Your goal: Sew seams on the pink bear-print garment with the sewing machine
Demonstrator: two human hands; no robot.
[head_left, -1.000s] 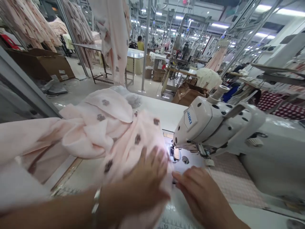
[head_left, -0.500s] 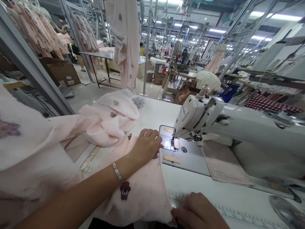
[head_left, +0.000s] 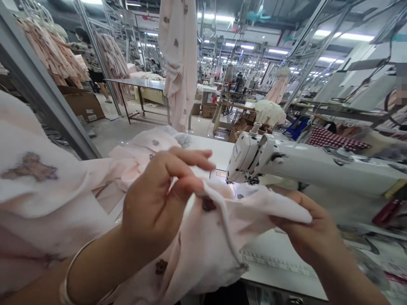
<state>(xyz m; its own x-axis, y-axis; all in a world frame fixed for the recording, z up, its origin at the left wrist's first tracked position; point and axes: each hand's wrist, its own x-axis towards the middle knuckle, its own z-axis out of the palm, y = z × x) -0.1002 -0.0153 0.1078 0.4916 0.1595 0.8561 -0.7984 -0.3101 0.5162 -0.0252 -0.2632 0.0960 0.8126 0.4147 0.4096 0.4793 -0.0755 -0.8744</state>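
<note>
My left hand (head_left: 159,199) pinches an edge of the pale pink fabric (head_left: 206,250), which carries small dark bear motifs, and lifts it above the white sewing table (head_left: 273,245). My right hand (head_left: 305,228) grips the same fabric's other end from below, a little to the right. The cloth is stretched between both hands in front of the white sewing machine (head_left: 286,163), whose needle area is just behind the raised fabric. More of the pink fabric (head_left: 140,156) is heaped on the table at the left.
A pink garment (head_left: 178,55) hangs from above behind the table. Racks of pink garments (head_left: 51,55) and a cardboard box (head_left: 82,103) stand at the left. A grey post (head_left: 47,97) slants across the left. Other sewing stations fill the background.
Both hands have left the table and lifted the fabric's edge up in front of the machine. My left hand went from flat on the cloth to pinching it.
</note>
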